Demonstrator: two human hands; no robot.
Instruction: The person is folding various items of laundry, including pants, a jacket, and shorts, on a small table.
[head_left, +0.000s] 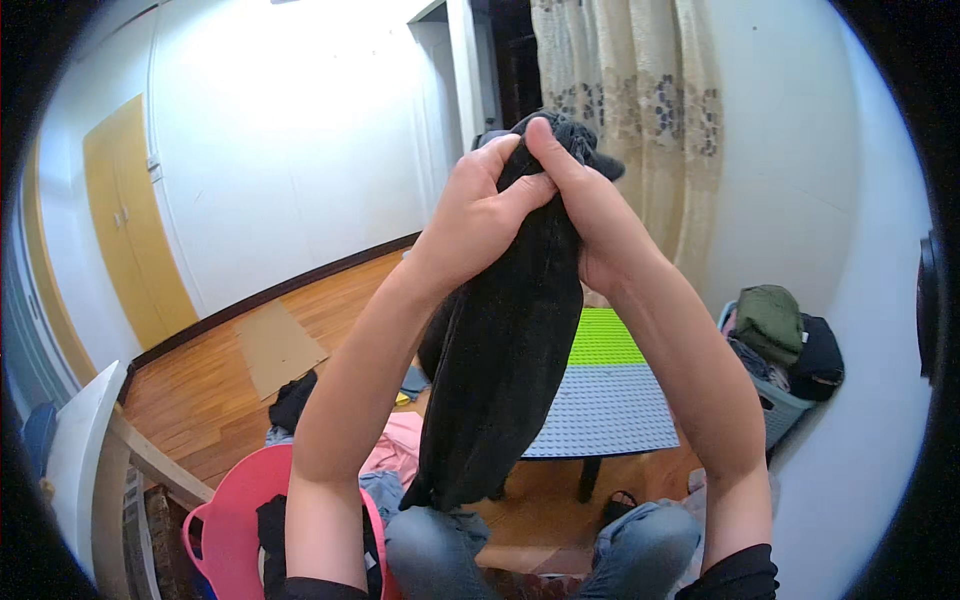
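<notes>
A pair of black trousers (505, 350) is held up in front of me, its top bunched together and its cloth hanging down toward my knees. My left hand (472, 212) grips the bunched top from the left, with the fingers closed. Pressing in from the right, my right hand (592, 205) is closed on the same part, its thumb lying across the cloth. The two hands touch each other. Several fingers are hidden behind the fabric.
A low table with a green and grey studded top (605, 410) stands ahead. At lower left is a pink tub (235, 490) with dark clothes in it. A basket (785, 415) of clothes stands by the right wall. Clothes, among them a pink one (398, 440), lie on the floor near flattened cardboard (275, 345).
</notes>
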